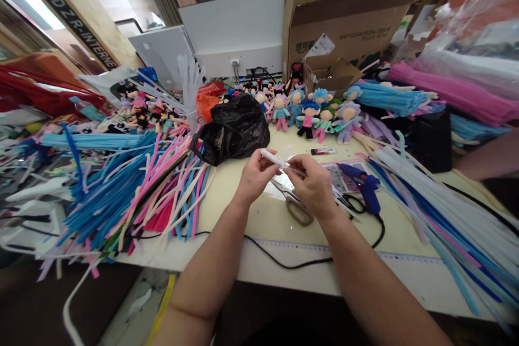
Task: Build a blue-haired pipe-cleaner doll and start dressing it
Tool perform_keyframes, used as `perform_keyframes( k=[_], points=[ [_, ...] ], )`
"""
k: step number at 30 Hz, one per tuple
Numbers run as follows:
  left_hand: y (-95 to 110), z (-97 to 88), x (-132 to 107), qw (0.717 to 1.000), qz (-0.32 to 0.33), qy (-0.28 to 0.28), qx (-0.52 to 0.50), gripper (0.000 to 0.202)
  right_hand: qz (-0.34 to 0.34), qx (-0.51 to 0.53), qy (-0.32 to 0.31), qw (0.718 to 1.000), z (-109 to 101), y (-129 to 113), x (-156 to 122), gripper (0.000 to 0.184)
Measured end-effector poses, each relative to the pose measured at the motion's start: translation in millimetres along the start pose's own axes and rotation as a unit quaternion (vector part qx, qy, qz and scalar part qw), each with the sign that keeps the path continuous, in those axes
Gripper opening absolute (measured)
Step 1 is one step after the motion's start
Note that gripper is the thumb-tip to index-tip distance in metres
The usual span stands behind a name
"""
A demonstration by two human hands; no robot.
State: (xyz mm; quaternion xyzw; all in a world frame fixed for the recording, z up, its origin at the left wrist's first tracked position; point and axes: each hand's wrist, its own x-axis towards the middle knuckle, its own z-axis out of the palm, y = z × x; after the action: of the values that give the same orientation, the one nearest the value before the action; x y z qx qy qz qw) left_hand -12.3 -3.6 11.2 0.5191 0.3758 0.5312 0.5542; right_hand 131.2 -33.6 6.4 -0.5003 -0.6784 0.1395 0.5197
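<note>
My left hand (256, 177) pinches a short white pipe cleaner piece (272, 157) between thumb and fingers, in front of me above the table. My right hand (311, 179) is closed at its other end, where a thin white length runs between the fingertips. The fingertips of both hands nearly meet, and the fine shape of the piece is too small to make out. Below the right hand lies a pair of scissors (299, 211) with grey-brown handles, partly hidden by that hand. A blue glue gun (368, 188) rests just right of it.
Bundles of coloured pipe cleaners lie left (109, 194) and right (441, 211). A black plastic bag (239, 127) and several small dolls (310, 116) stand behind the hands, before a cardboard box (344, 27). A lighter (323, 151) lies near. A black cable (284, 266) crosses the table front.
</note>
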Motion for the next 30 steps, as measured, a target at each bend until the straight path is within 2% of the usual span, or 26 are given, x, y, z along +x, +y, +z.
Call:
perform_keyframes(
  k=[5, 10, 17, 23, 30],
  points=[
    [-0.5, 0.0, -1.1, 1.0, 0.002, 0.009, 0.025, 0.029, -0.026, -0.018, 0.0, 0.999, 0.2, -2.1, -0.9, 0.001],
    [-1.6, 0.1, -1.2, 1.0, 0.005, 0.006, 0.028, 0.023, -0.044, -0.029, -0.018, 0.998, 1.3, -0.4, -1.9, 0.005],
    [-1.9, 4.7, -3.3, 0.999, -0.011, 0.007, 0.039, 0.022, -0.073, -0.051, -0.011, 0.996, 2.1, 1.6, -2.7, 0.004],
    [-1.7, 7.3, -4.9, 0.999, -0.008, -0.016, 0.032, 0.021, -0.038, -0.04, 0.005, 0.998, 0.5, 1.0, -1.8, 0.004],
    [-6.6, 6.4, -3.1, 0.999, -0.008, -0.053, 0.003, 0.024, 0.041, 0.008, 0.008, 0.999, -3.3, 1.1, 2.7, 0.007]
  ],
)
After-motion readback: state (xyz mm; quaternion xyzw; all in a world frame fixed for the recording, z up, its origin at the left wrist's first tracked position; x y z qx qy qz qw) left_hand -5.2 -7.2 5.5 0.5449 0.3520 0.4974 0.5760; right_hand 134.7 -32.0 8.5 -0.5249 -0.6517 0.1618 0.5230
